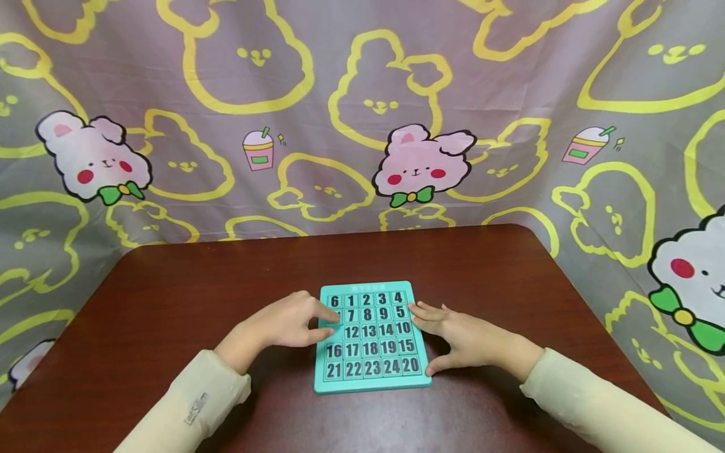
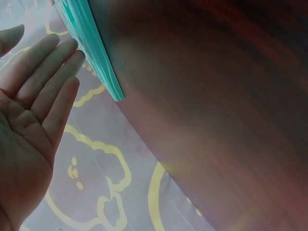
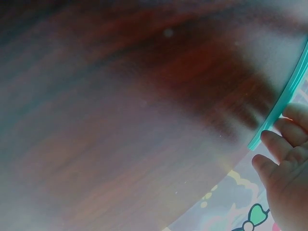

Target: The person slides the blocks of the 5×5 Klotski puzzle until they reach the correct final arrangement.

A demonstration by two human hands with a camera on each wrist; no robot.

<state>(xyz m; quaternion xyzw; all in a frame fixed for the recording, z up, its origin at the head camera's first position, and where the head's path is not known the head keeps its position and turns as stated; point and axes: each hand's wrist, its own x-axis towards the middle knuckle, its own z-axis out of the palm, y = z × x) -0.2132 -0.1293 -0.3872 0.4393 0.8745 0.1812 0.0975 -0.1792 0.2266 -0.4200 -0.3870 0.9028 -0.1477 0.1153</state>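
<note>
A turquoise sliding number puzzle lies flat on the table, its tiles marked with black numbers in rows. A gap shows at the left end of the third row, beside the 12 tile. My left hand reaches over the puzzle's left side; its index fingertip touches the partly covered tile left of the 7, and its thumb is by the gap. In the left wrist view the other fingers are fairly straight. At the puzzle's right edge, my right hand rests with extended fingertips against the rim and the thumb near the lower right corner.
The dark brown wooden table stretches around the puzzle on every side. A grey curtain with yellow outlined bears and white rabbits hangs behind the table and along both sides.
</note>
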